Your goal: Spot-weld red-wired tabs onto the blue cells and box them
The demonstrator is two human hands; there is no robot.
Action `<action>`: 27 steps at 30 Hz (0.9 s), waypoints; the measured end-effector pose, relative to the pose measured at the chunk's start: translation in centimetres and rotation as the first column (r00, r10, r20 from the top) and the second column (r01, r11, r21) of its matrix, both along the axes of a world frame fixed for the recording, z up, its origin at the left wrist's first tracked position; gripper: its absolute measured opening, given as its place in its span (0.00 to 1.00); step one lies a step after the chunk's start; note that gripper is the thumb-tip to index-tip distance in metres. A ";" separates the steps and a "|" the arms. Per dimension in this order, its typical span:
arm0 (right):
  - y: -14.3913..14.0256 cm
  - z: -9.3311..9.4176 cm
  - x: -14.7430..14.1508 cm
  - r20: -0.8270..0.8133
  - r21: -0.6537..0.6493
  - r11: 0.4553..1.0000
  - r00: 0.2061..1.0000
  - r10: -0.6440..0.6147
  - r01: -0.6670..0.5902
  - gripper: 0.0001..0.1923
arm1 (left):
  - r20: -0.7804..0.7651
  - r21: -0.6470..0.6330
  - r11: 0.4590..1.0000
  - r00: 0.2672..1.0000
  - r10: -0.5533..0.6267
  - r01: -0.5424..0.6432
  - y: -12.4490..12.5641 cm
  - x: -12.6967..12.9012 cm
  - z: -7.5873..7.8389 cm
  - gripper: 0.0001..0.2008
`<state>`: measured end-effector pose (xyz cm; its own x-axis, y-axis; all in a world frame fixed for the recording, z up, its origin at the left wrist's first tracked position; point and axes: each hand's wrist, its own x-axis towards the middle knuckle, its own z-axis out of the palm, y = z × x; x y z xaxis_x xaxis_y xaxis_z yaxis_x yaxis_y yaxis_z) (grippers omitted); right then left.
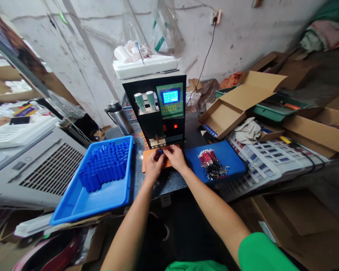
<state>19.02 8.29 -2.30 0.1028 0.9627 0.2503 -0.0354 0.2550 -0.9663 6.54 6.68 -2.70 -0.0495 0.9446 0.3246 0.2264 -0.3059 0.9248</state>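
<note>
At the foot of a black spot welder [171, 131] with a lit blue screen, both my hands come together over an orange board [147, 155]. My left hand [153, 165] pinches a small dark blue battery cell [161, 151], mostly covered by fingers, under the copper-coloured electrodes [157, 139]. My right hand [175, 158] closes on it from the other side, fingertips near the electrodes. Left of my hands, a blue tray [101, 206] bears many upright blue battery cells [106, 169]. On a blue pad [234, 158] to the right lies a bundle of red and black wires [211, 163] with white connectors.
A steel flask [119, 116] stands behind the tray. White foam [147, 67] with cups rests on top of the welder. Open cardboard boxes [228, 113], a cloth [248, 130] and a white crate [254, 158] crowd the right side. A grey air cooler [39, 165] stands at left.
</note>
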 end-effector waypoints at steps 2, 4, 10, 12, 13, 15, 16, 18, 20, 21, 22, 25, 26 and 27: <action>-0.3 -0.1 0.5 0.040 0.006 1.000 0.999 0.017 -0.017 0.09 | -0.002 0.005 1.000 1.000 0.006 -0.006 0.1 -0.1 -0.3 0.16; -0.5 -0.1 0.8 0.100 0.000 1.000 0.995 0.019 -0.019 0.09 | -0.001 0.009 1.000 1.000 0.014 -0.014 0.1 -0.1 -0.4 0.16; -0.7 0.1 1.4 0.159 0.012 1.000 0.987 0.006 -0.008 0.12 | -0.008 0.027 0.999 0.999 0.039 -0.039 -0.1 0.0 -0.4 0.17; -0.7 0.1 1.6 0.121 0.000 0.999 0.992 0.039 -0.039 0.14 | -0.020 0.035 0.999 0.999 0.034 -0.034 -0.1 0.0 -0.2 0.17; -0.7 0.1 1.6 0.104 -0.011 0.998 0.993 0.058 -0.058 0.15 | -0.021 0.035 0.999 0.999 0.031 -0.030 -0.1 0.0 -0.1 0.17; -0.6 0.1 1.7 0.071 -0.031 0.995 0.993 0.093 -0.091 0.16 | -0.015 0.026 0.999 1.000 0.018 -0.018 -0.2 -0.2 0.2 0.19; -0.6 0.1 1.7 0.055 -0.041 0.994 0.993 0.108 -0.106 0.17 | -0.007 0.024 1.000 1.000 0.018 -0.017 -0.3 -0.4 0.3 0.20; -0.5 0.1 1.8 0.020 -0.069 0.989 0.991 0.130 -0.128 0.17 | 0.010 0.035 0.999 0.999 0.032 -0.032 -0.6 -1.1 0.6 0.20; -0.4 0.0 1.8 -0.017 -0.109 0.983 0.989 0.145 -0.146 0.18 | -0.001 0.051 0.995 0.997 0.080 -0.080 -1.3 -1.9 0.8 0.18; -0.4 0.0 1.8 -0.034 -0.128 0.980 0.988 0.151 -0.154 0.18 | -0.022 0.049 0.994 0.994 0.103 -0.101 -1.8 -2.4 0.8 0.17; -0.4 0.0 1.9 -0.051 -0.143 0.976 0.986 0.156 -0.162 0.18 | -0.055 0.043 0.992 0.992 0.117 -0.115 -2.3 -2.8 0.8 0.17; -0.3 -0.1 1.9 -0.095 -0.161 0.970 0.982 0.166 -0.180 0.19 | -0.201 0.060 0.989 0.969 0.143 -0.133 -3.9 -3.7 0.6 0.14; -0.3 -0.1 1.9 -0.108 -0.160 0.969 0.979 0.171 -0.186 0.20 | -0.250 0.082 0.988 0.957 0.147 -0.131 -4.3 -3.8 0.6 0.13; -0.3 -0.1 1.9 -0.122 -0.157 0.968 0.977 0.176 -0.194 0.20 | -0.294 0.108 0.986 0.944 0.152 -0.126 -4.5 -3.8 0.6 0.12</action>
<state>20.89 7.95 -2.42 -0.0638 0.9946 0.0813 -0.1719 0.0692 -0.9827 2.76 2.14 -2.09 -0.0663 0.9030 0.4246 0.5351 -0.3270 0.7790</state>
